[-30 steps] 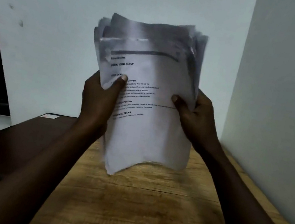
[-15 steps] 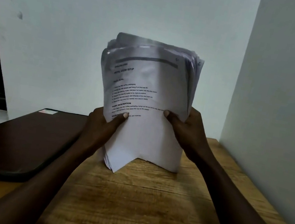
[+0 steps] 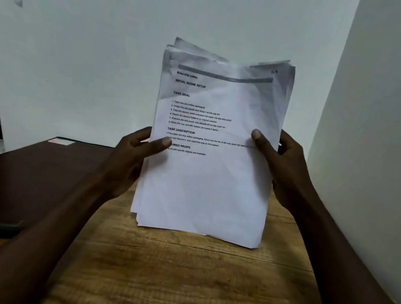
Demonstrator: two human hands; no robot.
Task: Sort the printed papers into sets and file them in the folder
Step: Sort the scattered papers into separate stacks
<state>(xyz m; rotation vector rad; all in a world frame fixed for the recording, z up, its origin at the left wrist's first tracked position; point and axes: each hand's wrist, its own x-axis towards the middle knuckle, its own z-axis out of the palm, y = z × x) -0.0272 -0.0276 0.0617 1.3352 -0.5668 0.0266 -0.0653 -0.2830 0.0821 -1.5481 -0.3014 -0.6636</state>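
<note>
A stack of printed papers (image 3: pixel 204 187) stands upright in front of the person, its lower edge down at the wooden desk (image 3: pixel 172 280) and seemingly resting on it, though the contact itself is hard to make out. Both hands grasp the stack at about mid-height. The left hand (image 3: pixel 131 161) clasps the left edge, with its thumb (image 3: pixel 162 143) laid across the front sheet and its fingers curled out of sight behind. The right hand (image 3: pixel 286 171) holds the right edge the same way, its thumb (image 3: pixel 258 139) pressing on the front page a little higher than the left one. The front sheet carries black text with headings that read "INITIAL SCENE SETUP", "TASK GOAL" and "TASK DESCRIPTION"; the smaller lines are too blurred to read. The top edges of the sheets are uneven and somewhat crumpled, with corners poking up at different heights. On the left part of the desk, apart from the stack, lies a dark folder (image 3: pixel 30 176), flat and closed, with a small pale label (image 3: pixel 61 141) at its far corner. A plain white wall (image 3: pixel 106 43) rises behind the desk, and a second wall (image 3: pixel 388 130) closes it in on the right.
</note>
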